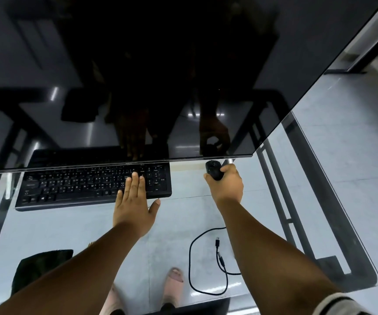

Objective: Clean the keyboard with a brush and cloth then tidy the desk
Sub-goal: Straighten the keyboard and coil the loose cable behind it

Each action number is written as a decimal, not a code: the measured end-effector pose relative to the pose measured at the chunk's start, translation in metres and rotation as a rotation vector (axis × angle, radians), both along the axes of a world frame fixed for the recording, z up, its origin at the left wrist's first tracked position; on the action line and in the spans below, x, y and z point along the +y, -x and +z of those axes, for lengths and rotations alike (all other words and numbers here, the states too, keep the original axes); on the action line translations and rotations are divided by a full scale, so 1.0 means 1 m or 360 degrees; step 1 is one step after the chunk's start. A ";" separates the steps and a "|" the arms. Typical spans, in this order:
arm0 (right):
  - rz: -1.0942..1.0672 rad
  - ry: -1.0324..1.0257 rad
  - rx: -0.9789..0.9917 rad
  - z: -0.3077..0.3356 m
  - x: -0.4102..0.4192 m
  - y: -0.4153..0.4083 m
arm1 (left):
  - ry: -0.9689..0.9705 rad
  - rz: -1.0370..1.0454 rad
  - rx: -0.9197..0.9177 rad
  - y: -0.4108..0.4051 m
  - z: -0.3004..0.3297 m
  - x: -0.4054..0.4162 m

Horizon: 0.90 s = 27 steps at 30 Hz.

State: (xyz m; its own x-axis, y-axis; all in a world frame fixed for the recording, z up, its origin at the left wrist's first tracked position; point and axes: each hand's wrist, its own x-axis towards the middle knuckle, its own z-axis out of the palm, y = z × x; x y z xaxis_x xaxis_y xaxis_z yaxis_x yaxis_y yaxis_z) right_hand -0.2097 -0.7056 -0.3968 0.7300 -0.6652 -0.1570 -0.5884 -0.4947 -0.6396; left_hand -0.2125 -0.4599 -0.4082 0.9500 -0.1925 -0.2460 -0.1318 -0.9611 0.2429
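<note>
Left hand (133,205): fingers (135,181) straight and close together, lying flat on the right-hand keys of the flat black plastic keyboard (92,186), thumb spread clear off its near edge. Right hand (225,186): fingers curled round the small black computer mouse (214,172), gripping it just under the lower edge of the big dark glossy monitor (138,76). Keyboard lies on the clear glass desk (320,178), mouse well to its right. A loose black cable (191,253) curls nearer the person; a dark cloth-like thing (40,267) sits near-left. No brush visible. Judgement: tidying stage. Best to set the mouse down squarely beside the keyboard, steady the board with the flat palm, then coil the cable.
</note>
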 end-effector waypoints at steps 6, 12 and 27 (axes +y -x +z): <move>0.0104 0.0308 -0.0106 -0.001 -0.004 0.008 | 0.0022 -0.0032 -0.0025 0.001 0.002 0.001; 0.0669 -0.0249 -0.0033 0.007 -0.028 0.048 | 0.0141 -0.0179 -0.0137 0.015 -0.003 0.014; 0.0878 -0.0386 -0.0003 0.014 0.000 0.098 | 0.1004 0.0082 0.0405 0.065 0.009 0.015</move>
